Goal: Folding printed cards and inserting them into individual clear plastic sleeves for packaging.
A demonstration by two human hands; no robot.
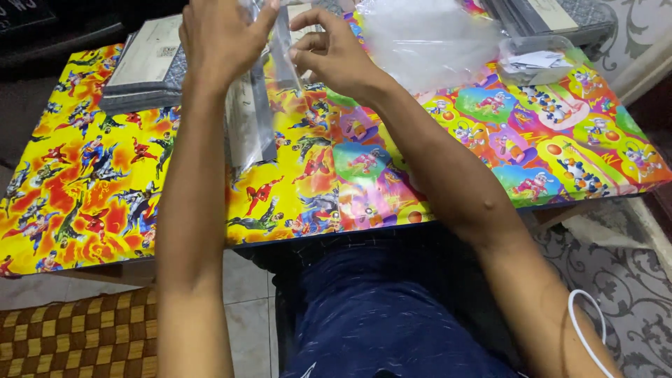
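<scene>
Left hand (222,38) raised at the upper middle of the frame, back toward the camera, fingers curled round the top of a clear plastic sleeve (246,122) with a dark flat item inside. Grip closed on the sleeve's upper end, so the sleeve hangs free, down toward the bench (84,203). Right hand (334,52) just beside it, thumb and forefinger pressed together on a thin edge near the sleeve's mouth, other fingers loosely bent. Held high like this, apparently, to keep the opening taut and the contents hanging straight. Lower end of the sleeve just above or touching the bright cartoon-printed covering; cannot tell which.

Upper left of the frame: a flat grey packet (143,66) with a pale label, lying apart from the hands. Upper middle-right: a loose heap of clear plastic bags (420,38), within easy reach of the right hand. Upper right: a small clear tub of paper slips (539,61), and behind it another grey packet (553,17), cut off by the frame's top edge.

Left fingertips hidden behind the hand itself. Top of the sleeve cut off by the frame. Exact nature of the dark item hard to make out through the glare.
</scene>
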